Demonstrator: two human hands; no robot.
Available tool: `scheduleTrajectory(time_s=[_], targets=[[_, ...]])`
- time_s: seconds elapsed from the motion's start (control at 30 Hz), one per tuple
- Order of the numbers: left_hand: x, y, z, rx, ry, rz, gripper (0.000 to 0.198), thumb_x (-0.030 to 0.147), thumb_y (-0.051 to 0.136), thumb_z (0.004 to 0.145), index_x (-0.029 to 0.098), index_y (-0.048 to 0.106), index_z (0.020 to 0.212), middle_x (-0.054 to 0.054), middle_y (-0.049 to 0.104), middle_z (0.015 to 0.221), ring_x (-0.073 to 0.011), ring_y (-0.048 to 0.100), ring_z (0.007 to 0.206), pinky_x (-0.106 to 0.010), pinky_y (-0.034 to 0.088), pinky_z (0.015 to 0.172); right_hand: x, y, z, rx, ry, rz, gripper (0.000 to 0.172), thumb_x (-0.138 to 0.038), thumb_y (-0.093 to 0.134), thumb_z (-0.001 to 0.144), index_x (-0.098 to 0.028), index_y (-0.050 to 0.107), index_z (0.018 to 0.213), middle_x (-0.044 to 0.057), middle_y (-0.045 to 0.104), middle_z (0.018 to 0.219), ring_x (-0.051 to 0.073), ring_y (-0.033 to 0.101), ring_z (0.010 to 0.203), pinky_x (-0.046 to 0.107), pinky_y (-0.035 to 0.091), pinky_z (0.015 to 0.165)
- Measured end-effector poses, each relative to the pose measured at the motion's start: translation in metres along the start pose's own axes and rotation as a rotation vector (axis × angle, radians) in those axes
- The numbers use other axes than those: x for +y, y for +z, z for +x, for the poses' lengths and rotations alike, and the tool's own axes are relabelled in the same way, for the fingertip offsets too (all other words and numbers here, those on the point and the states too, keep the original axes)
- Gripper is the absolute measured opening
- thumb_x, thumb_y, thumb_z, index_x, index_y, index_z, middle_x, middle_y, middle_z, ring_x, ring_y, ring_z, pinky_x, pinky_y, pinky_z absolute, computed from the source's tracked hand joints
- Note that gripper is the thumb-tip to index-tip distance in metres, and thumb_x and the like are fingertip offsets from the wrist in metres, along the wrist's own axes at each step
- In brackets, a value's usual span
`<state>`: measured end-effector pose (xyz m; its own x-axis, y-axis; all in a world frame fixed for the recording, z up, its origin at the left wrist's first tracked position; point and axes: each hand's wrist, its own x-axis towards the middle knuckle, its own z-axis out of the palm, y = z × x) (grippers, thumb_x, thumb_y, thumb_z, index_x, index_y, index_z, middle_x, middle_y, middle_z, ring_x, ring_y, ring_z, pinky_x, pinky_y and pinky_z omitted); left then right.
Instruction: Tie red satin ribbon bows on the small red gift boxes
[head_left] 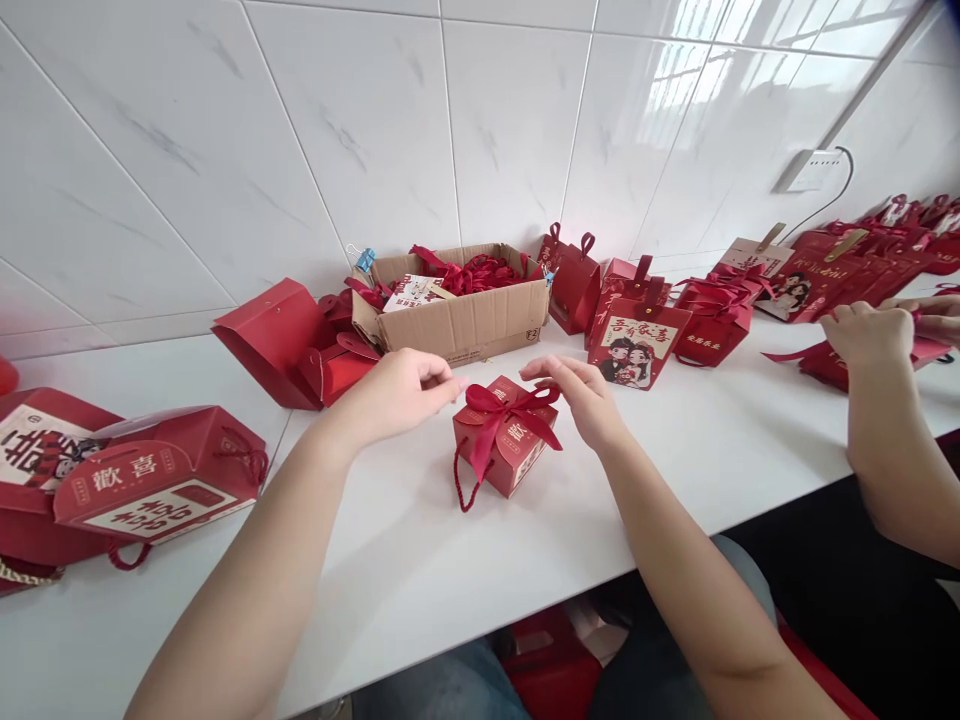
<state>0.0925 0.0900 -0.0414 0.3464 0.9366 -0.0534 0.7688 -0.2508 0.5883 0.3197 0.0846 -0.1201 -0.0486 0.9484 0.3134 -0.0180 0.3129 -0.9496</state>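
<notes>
A small red gift box [504, 448] stands on the white table [420, 560] in front of me, with a dark red ribbon bow [504, 408] on its top and a cord handle hanging at its left. My left hand [397, 390] is closed in a pinch on the bow's left loop. My right hand [581, 392] pinches the bow's right loop with its fingertips. Both hands hover just above the box's top.
A cardboard carton [457, 315] of red ribbons sits behind the box. Folded red boxes [296, 345] lie at its left, larger red boxes [150, 480] at far left. Finished gift boxes [637, 335] line the right. Another person's hands [874, 335] work at far right.
</notes>
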Motion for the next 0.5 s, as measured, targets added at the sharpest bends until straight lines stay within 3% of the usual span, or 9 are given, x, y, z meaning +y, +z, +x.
scheduleTrajectory(time_s=[0.1,0.17,0.33,0.5], targets=[[0.01,0.003,-0.01,-0.229,-0.026,0.107,0.041,0.058,0.054,0.077,0.02,0.061,0.062,-0.001,0.056,0.06,-0.0124,0.042,0.05,-0.027,0.026,0.044,-0.003,0.003,-0.002,-0.066,-0.073,-0.159,0.02,-0.04,0.065,0.083,-0.021,0.072,0.081,0.004,0.068,0.092,0.017,0.064,0.087,0.029,0.051,0.075],[0.013,0.01,-0.012,-0.317,-0.053,0.153,0.042,0.058,0.054,0.076,0.02,0.059,0.059,-0.001,0.057,0.058,-0.0126,0.041,0.049,-0.027,0.024,0.043,-0.002,0.006,-0.003,-0.119,-0.131,-0.243,0.014,-0.035,0.068,0.08,-0.021,0.073,0.08,0.005,0.067,0.096,0.018,0.064,0.091,0.03,0.051,0.076],[0.012,0.019,-0.007,-0.294,-0.067,0.153,0.042,0.057,0.053,0.077,0.02,0.059,0.059,-0.001,0.059,0.058,-0.0121,0.038,0.045,-0.028,0.022,0.043,0.001,0.01,-0.005,-0.166,-0.207,-0.336,0.008,-0.027,0.069,0.077,-0.022,0.074,0.08,0.007,0.066,0.098,0.02,0.064,0.095,0.035,0.052,0.084],[0.006,0.021,-0.005,-0.302,-0.023,0.133,0.036,0.053,0.055,0.075,0.022,0.064,0.06,-0.002,0.064,0.061,-0.015,0.046,0.048,-0.029,0.025,0.043,0.002,0.009,-0.005,-0.14,-0.193,-0.354,0.01,-0.03,0.067,0.08,-0.023,0.074,0.08,0.007,0.066,0.1,0.021,0.065,0.093,0.037,0.053,0.082]])
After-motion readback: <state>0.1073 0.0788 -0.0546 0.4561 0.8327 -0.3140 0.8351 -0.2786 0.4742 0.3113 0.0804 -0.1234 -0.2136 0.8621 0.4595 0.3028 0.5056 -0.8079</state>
